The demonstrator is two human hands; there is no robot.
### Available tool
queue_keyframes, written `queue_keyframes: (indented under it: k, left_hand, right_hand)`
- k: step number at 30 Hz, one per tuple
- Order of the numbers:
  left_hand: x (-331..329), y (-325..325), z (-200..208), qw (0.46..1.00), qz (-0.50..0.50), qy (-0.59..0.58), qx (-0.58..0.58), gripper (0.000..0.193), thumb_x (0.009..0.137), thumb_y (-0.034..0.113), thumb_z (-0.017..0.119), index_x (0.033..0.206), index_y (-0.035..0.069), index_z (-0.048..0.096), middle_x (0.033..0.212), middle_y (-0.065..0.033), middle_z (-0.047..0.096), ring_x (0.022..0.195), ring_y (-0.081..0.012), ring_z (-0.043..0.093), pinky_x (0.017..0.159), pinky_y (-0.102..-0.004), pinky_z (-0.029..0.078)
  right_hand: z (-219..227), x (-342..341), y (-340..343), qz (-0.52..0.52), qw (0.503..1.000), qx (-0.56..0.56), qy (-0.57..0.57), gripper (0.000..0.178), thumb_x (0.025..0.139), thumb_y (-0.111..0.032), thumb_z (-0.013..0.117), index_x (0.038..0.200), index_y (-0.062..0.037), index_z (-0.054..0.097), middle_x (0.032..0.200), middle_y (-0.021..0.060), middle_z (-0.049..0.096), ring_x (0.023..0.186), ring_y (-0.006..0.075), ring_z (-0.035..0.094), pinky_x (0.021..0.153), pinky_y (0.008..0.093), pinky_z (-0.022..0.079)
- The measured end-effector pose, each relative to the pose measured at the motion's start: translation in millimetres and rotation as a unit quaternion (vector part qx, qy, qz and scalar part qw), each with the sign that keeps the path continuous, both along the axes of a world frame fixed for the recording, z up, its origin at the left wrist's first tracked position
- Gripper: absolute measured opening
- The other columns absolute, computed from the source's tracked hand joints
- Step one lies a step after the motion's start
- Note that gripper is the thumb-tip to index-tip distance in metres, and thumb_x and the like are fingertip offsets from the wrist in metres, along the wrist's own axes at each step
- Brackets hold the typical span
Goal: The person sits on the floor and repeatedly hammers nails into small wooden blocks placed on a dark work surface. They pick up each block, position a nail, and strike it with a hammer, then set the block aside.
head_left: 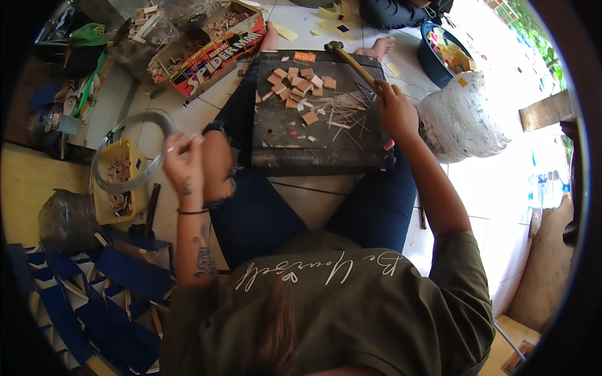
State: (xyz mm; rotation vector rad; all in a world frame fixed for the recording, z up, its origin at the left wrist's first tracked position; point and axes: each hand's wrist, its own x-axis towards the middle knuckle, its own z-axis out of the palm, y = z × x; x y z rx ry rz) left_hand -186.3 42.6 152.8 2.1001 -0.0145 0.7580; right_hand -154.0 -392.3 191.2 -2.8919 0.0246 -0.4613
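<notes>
- Your right hand (397, 109) is closed around the wooden handle of a hammer (355, 66), over the right side of the dark board (313, 154) between your legs.
- The hammer slants away to the left, its metal head at the board's far edge; you cannot tell whether it rests there or is lifted.
- Your left hand (184, 156) is raised left of the board, its fingers bent in. A pale speck shows by the fingertips, but you cannot tell whether they meet or pinch anything.
- That hand overlaps the right edge of a coil of wire (100, 168); contact is unclear.
- Small brown square pieces (301, 84) lie in a loose pile on the board's far half, one of them apart on the near side.
- Thin pins (343, 116) lie scattered to the right of the pile, some crossing.
- An orange piece (305, 56) lies near the far edge.
- Left of you, a yellow tub (143, 203) holds wood scraps; a printed carton (219, 57) beyond it holds more.
- To the right, a white sack (461, 119) sits before a dark blue basin (429, 70) of yellow pieces.
</notes>
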Motion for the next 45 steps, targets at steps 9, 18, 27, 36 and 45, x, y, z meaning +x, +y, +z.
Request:
queue_keyframes:
  k: [9, 18, 27, 36, 45]
  left_hand:
    - [63.6, 284.3, -70.7, 0.896, 0.182, 0.206, -0.349, 0.025, 0.09, 0.019, 0.07, 0.11, 0.007, 0.062, 0.087, -0.0046, 0.068, 0.071, -0.0118, 0.062, 0.068, -0.0221, 0.05]
    - [87.5, 357.2, -90.0, 0.76, 0.294, 0.154, -0.558, 0.047, 0.094, 0.022, 0.06, 0.134, 0.002, 0.047, 0.12, -0.0116, 0.061, 0.102, -0.023, 0.064, 0.091, -0.0343, 0.052]
    - [89.6, 115.2, -40.2, 0.97, 0.01, 0.02, -0.242, 0.035, 0.092, 0.017, 0.064, 0.124, 0.003, 0.059, 0.11, -0.01, 0.065, 0.096, -0.0186, 0.064, 0.085, -0.0295, 0.051]
    - [52.9, -93.7, 47.0, 0.974, -0.209, -0.077, 0.038, 0.023, 0.083, 0.009, 0.068, 0.105, 0.004, 0.064, 0.101, -0.0112, 0.062, 0.096, -0.0316, 0.058, 0.087, -0.0395, 0.047]
    - [78.7, -109.2, 41.4, 0.968, -0.18, -0.012, 0.173, 0.032, 0.082, 0.016, 0.07, 0.111, 0.003, 0.065, 0.109, -0.0131, 0.062, 0.104, -0.0337, 0.057, 0.092, -0.0419, 0.046]
  right_hand:
    - [14.8, 1.6, 26.9, 0.134, 0.986, -0.052, -0.081, 0.035, 0.083, -0.023, 0.069, 0.116, -0.0136, 0.064, 0.109, 0.0038, 0.057, 0.11, 0.0237, 0.052, 0.093, 0.0395, 0.04]
    - [17.0, 15.9, 47.5, 0.173, 0.982, -0.06, 0.036, 0.024, 0.081, -0.02, 0.071, 0.103, -0.0131, 0.068, 0.104, 0.0034, 0.06, 0.107, 0.0236, 0.055, 0.091, 0.039, 0.04]
    - [8.5, 30.6, 44.3, 0.185, 0.982, -0.028, 0.024, 0.009, 0.079, -0.015, 0.07, 0.086, -0.0102, 0.068, 0.093, 0.0061, 0.06, 0.101, 0.0262, 0.058, 0.087, 0.041, 0.042]
    - [14.9, 15.9, 39.9, 0.152, 0.965, 0.202, -0.068, 0.004, 0.084, -0.003, 0.068, 0.088, -0.0017, 0.068, 0.081, 0.0066, 0.064, 0.071, 0.0168, 0.06, 0.068, 0.0274, 0.046]
    - [-7.6, 2.8, 15.9, 0.07, 0.813, 0.576, 0.038, 0.005, 0.089, -0.007, 0.063, 0.089, -0.002, 0.062, 0.08, 0.0003, 0.06, 0.069, 0.0063, 0.049, 0.065, 0.0208, 0.039]
